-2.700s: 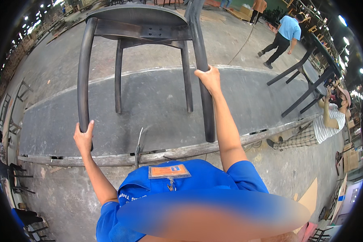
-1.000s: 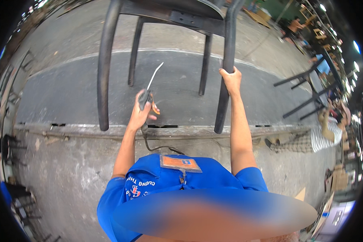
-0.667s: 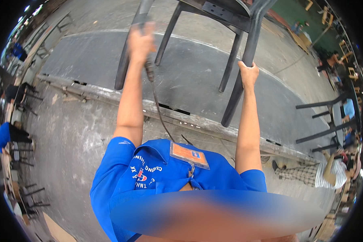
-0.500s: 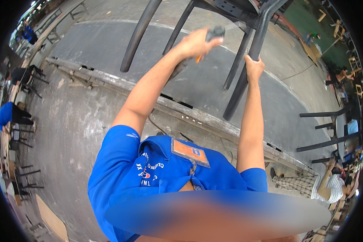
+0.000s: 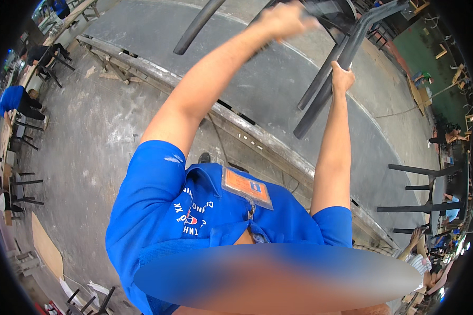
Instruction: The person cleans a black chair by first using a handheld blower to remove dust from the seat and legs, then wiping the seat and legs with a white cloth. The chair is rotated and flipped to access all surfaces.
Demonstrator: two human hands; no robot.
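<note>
A black chair (image 5: pixel 328 94) with thick round legs is at the far end of my reach, above a long dark-grey tabletop (image 5: pixel 147 37). Its legs point back toward me, and its upper part runs past the top edge of the view. My right hand (image 5: pixel 343 79) is closed around one leg, the thumb on top. Stretched out over the chair's frame, my left hand (image 5: pixel 289 22) is smeared by motion. A dark hand tool showed in it half a second ago; now only a grey blur beside the fingers is visible.
Another black chair (image 5: pixel 431 208) stands at the right end of the tabletop, near a person in a striped shirt (image 5: pixel 420 262). People in blue (image 5: pixel 13 100) bend over benches at the left. A brown board (image 5: pixel 47 244) lies on the concrete floor.
My left hand has moved up and away, to the right, over the chair's frame. My right hand keeps its grip on the leg. The whole view has shifted slightly.
</note>
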